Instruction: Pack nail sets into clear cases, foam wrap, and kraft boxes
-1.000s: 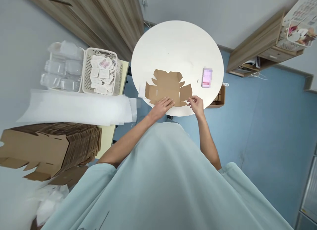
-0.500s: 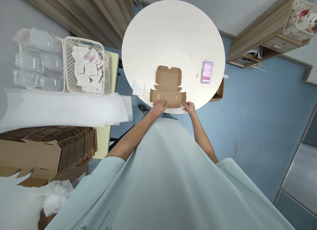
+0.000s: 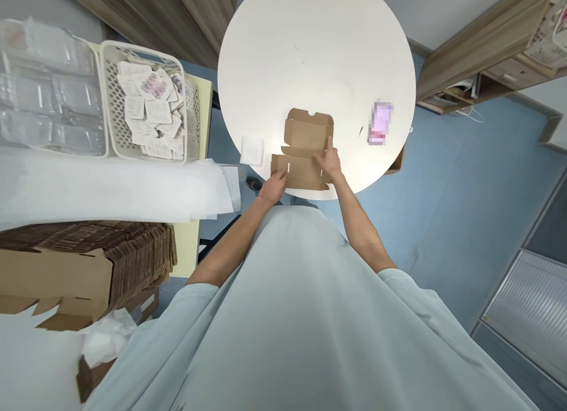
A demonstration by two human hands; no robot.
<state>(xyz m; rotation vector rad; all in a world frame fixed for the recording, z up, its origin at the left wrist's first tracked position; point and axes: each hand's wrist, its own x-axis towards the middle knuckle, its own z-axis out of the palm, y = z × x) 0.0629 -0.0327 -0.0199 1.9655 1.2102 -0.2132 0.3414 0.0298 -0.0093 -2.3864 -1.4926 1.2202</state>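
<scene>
So, both hands are on the carton blank at the near rim

From my remote seat I see the carton blank [image 3: 308, 140] lying on the round white bench [image 3: 310, 51], close to the rim nearest the person. It is partly folded. A notched panel lies farther out and a slotted strip lies nearer, with the strip's long axis running left to right across the view.

The left hand [image 3: 271, 188] sits at the strip's left end, its fingers [image 3: 280, 176] bent against the corner. I cannot tell whether they pinch the card or only press on it. The right hand [image 3: 331, 163] lies on the right part of the blank, farther in than the left. Its fingers are stretched almost flat and point away from the body, beside the crease where strip meets panel. It grips nothing and simply bears down on the card. The blank therefore lies straight ahead of both hands and partly between them, each touching it, with the right reaching deeper onto it.

Just left of the blank, a white square pad [image 3: 252, 149] rests on the bench, apart from the card. A blurred pink item [image 3: 380, 123] lies well to the right, near the rim.

Off to the left, a pale side bench [image 3: 204, 127] carries a white perforated basket [image 3: 133, 49] of small printed sachets [image 3: 150, 113]. Clear plastic trays [image 3: 44, 98] sit beside the basket, and white sheets [image 3: 115, 189] lie in front of it. Nearer me is a stack of flat cardboard blanks [image 3: 88, 260].
</scene>
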